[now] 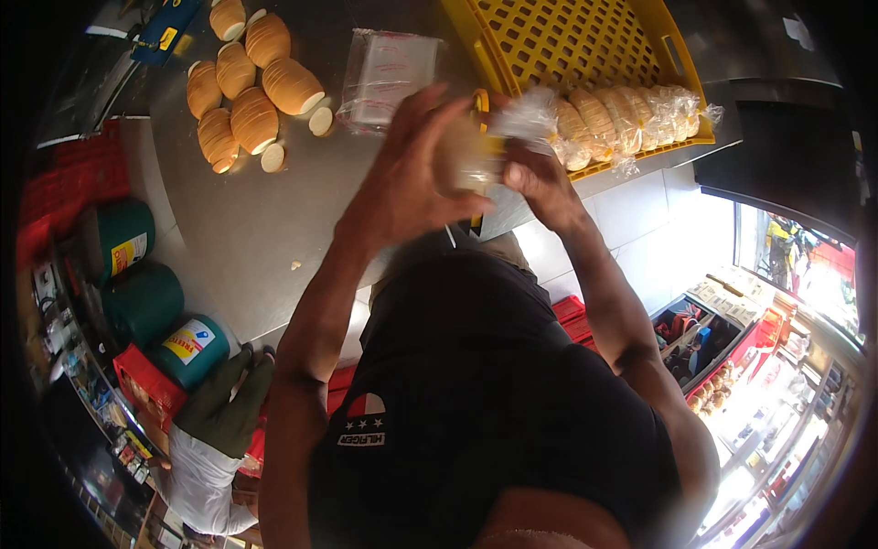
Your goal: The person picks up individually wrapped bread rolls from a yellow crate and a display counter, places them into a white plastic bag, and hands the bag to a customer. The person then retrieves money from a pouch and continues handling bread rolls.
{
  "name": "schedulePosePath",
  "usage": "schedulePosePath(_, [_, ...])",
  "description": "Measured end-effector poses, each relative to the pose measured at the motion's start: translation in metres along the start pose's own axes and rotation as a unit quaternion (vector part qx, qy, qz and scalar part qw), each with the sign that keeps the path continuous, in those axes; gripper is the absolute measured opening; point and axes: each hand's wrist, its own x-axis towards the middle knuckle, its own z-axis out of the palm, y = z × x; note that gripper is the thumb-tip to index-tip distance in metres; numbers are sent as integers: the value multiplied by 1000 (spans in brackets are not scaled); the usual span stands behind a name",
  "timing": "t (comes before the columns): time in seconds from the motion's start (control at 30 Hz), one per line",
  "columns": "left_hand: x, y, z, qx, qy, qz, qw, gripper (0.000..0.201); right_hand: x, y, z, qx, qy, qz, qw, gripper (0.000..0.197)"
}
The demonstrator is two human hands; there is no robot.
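A bread loaf in a clear plastic bag [468, 157] is between my two hands above the table's near edge, blurred by motion. My left hand [407, 178] curves round its left side, thumb below and fingers above. The closed fingers of my right hand [541, 181] grip the bag's gathered end, where crumpled film [530, 117] sticks up. Partly hidden behind the loaf is a yellow-edged device [480, 105] whose kind I cannot make out. A stack of clear plastic bags [395, 78] lies flat just beyond my left hand.
Several unwrapped loaves [254, 119] and cut end slices [273, 157] lie on the metal table [219, 242] at left. Bagged loaves [622, 123] line the yellow crate [576, 41] at far right. Green buckets [142, 306] and a person in a white top [197, 476] are at lower left.
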Motion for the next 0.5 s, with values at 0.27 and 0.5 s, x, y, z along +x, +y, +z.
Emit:
schedulePosePath(0.27, [1,-129,55,-31,155,-79,984,31,81,-47,-97,-100,148,-124,976,91])
schedulePosePath(0.5, [3,-213,71,279,138,-27,950,40,133,44,-142,-481,81,-69,870,68])
